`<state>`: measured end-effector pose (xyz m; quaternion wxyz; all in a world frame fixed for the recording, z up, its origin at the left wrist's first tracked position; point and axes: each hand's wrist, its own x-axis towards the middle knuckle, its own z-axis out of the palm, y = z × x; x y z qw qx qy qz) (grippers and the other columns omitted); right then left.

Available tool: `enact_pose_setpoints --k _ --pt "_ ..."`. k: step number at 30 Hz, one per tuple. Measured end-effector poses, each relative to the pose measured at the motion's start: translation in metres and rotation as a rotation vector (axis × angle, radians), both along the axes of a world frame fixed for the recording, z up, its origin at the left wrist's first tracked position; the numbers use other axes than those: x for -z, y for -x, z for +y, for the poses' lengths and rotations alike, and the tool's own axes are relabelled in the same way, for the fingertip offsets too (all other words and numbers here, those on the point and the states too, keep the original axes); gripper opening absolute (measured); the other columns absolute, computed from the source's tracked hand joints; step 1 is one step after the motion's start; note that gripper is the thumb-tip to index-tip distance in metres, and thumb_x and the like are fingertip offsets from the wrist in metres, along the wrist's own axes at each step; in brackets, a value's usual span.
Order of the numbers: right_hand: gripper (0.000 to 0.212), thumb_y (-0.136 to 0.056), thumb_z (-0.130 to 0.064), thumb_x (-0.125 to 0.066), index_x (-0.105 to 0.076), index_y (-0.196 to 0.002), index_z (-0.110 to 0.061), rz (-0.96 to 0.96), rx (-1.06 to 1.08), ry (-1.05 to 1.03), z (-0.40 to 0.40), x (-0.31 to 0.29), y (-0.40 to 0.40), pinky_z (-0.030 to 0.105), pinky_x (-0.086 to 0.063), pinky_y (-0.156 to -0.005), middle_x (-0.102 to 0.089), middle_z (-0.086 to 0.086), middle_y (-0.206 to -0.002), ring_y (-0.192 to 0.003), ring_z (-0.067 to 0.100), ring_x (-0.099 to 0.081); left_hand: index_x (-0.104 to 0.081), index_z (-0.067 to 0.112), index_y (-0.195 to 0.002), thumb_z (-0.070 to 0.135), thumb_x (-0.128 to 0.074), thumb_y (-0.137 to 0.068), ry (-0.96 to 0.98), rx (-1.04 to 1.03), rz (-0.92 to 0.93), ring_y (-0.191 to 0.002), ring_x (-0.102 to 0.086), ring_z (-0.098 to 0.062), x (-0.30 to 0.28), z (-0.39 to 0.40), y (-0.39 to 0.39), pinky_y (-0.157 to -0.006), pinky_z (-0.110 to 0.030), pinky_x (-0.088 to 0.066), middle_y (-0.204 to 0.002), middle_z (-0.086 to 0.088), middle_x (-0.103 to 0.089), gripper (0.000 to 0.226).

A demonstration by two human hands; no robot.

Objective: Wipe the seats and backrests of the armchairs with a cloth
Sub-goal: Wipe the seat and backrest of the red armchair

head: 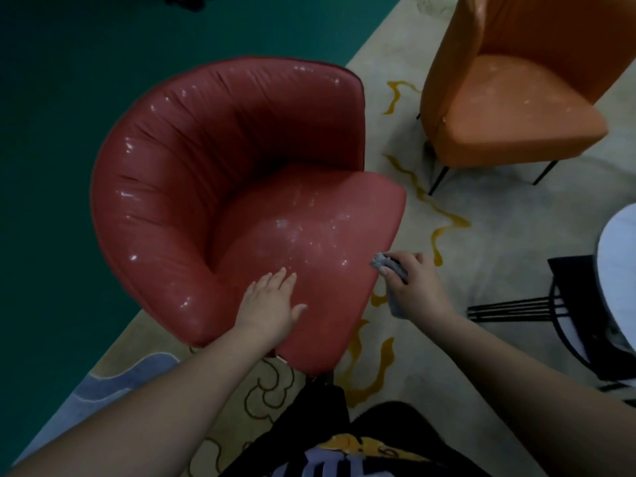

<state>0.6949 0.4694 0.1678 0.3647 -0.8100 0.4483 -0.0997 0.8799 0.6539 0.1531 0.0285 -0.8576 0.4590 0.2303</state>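
- Right hand (409, 284): grey cloth (385, 265) is gripped at the seat's right edge, seemingly for wiping.
- Left hand (272, 304): laid flat, fingers straight, on the near seat, probably as a brace.
- Red armchair (192, 160): pale smears are seen mid-seat; orange armchair (509, 98) stands far right.

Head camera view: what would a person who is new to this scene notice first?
The glossy red armchair fills the middle of the view, and its seat carries whitish smears. The left hand rests flat on the front of the seat, while the right hand grips a grey cloth at the seat's right edge. An orange chair stands at the upper right on the pale patterned carpet.
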Motion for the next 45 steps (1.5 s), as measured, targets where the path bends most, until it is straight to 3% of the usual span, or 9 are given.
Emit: enact_pose_setpoints --k 10,15,17,24,27,31,35,42,45 --pt "0.033 -0.091 -0.031 -0.062 -0.059 -0.122 -0.022 0.009 -0.257 0.060 -0.087 0.017 -0.093 0.023 -0.037 -0.080 -0.040 0.000 -0.104 -0.086 0.012 -0.048 -0.014 0.022 -0.154 0.054 -0.041 -0.095 -0.013 -0.281 0.006 -0.146 -0.017 -0.023 0.015 -0.038 -0.052 -0.119 -0.039 -0.016 -0.161 -0.003 -0.014 0.072" --pt "0.030 -0.092 -0.030 -0.061 -0.058 -0.122 -0.026 -0.053 -0.517 -0.013 -0.130 0.035 -0.154 -0.001 -0.039 -0.064 -0.039 -0.006 -0.102 -0.081 -0.010 -0.053 -0.011 0.022 -0.154 0.052 -0.042 -0.096 -0.045 -0.522 0.016 -0.146 -0.018 -0.024 0.034 -0.050 -0.070 -0.119 -0.038 -0.018 -0.161 -0.003 -0.013 0.072" --pt "0.031 -0.092 -0.030 -0.061 -0.058 -0.123 -0.027 -0.058 -0.611 -0.055 -0.148 0.043 -0.179 0.003 -0.044 -0.060 -0.041 -0.008 -0.103 -0.081 -0.008 -0.056 -0.012 0.022 -0.154 0.049 -0.044 -0.096 -0.059 -0.613 0.028 -0.145 -0.019 -0.024 0.042 -0.055 -0.074 -0.118 -0.039 -0.019 -0.161 -0.003 -0.013 0.071" --pt "0.040 -0.091 -0.031 -0.062 -0.054 -0.130 -0.032 -0.004 -0.921 -0.075 -0.188 0.077 -0.259 0.009 -0.047 -0.071 -0.041 -0.027 -0.103 -0.091 0.001 -0.055 -0.012 0.025 -0.154 0.027 -0.040 -0.102 -0.042 -0.962 0.130 -0.145 -0.015 -0.023 0.083 -0.065 -0.078 -0.117 -0.039 -0.022 -0.161 0.001 -0.007 0.059" --pt "0.042 -0.090 -0.031 -0.063 -0.052 -0.131 -0.033 0.005 -0.973 -0.098 -0.189 0.102 -0.288 -0.001 -0.041 -0.069 -0.044 -0.023 -0.107 -0.097 -0.004 -0.052 -0.009 0.028 -0.154 0.025 -0.040 -0.102 -0.014 -1.041 0.166 -0.146 -0.012 -0.024 0.109 -0.065 -0.082 -0.117 -0.037 -0.021 -0.162 0.003 -0.002 0.060" --pt "0.044 -0.088 -0.031 -0.067 -0.054 -0.129 -0.028 0.008 -0.960 -0.121 -0.176 0.146 -0.319 0.004 -0.035 -0.082 -0.048 -0.016 -0.110 -0.098 -0.006 -0.052 -0.011 0.033 -0.153 0.023 -0.044 -0.101 0.070 -1.145 0.218 -0.147 -0.009 -0.023 0.152 -0.063 -0.103 -0.119 -0.040 -0.017 -0.162 0.005 -0.001 0.062" --pt "0.044 -0.086 -0.026 -0.070 -0.055 -0.127 -0.025 -0.043 -0.949 -0.193 -0.157 0.197 -0.342 0.001 -0.036 -0.082 -0.051 -0.016 -0.113 -0.101 -0.014 -0.049 -0.012 0.037 -0.152 0.025 -0.051 -0.098 0.094 -1.173 0.244 -0.147 -0.007 -0.022 0.207 -0.064 -0.124 -0.120 -0.037 -0.014 -0.162 0.009 0.001 0.068" --pt "0.042 -0.087 -0.028 -0.069 -0.056 -0.126 -0.030 -0.133 -0.912 -0.198 -0.127 0.290 -0.389 0.017 -0.041 -0.094 -0.050 -0.024 -0.111 -0.111 0.000 -0.052 0.003 0.043 -0.150 0.034 -0.069 -0.085 0.059 -1.105 0.286 -0.147 0.011 -0.014 0.288 -0.058 -0.167 -0.119 -0.043 -0.011 -0.158 0.014 0.022 0.098" --pt "0.043 -0.086 -0.027 -0.070 -0.057 -0.127 -0.027 -0.191 -1.007 -0.065 -0.110 0.316 -0.420 0.025 -0.040 -0.098 -0.052 -0.014 -0.110 -0.113 0.013 -0.050 0.009 0.045 -0.148 0.037 -0.074 -0.079 0.069 -1.086 0.288 -0.145 0.017 -0.012 0.311 -0.057 -0.169 -0.117 -0.037 -0.006 -0.155 0.016 0.027 0.109"
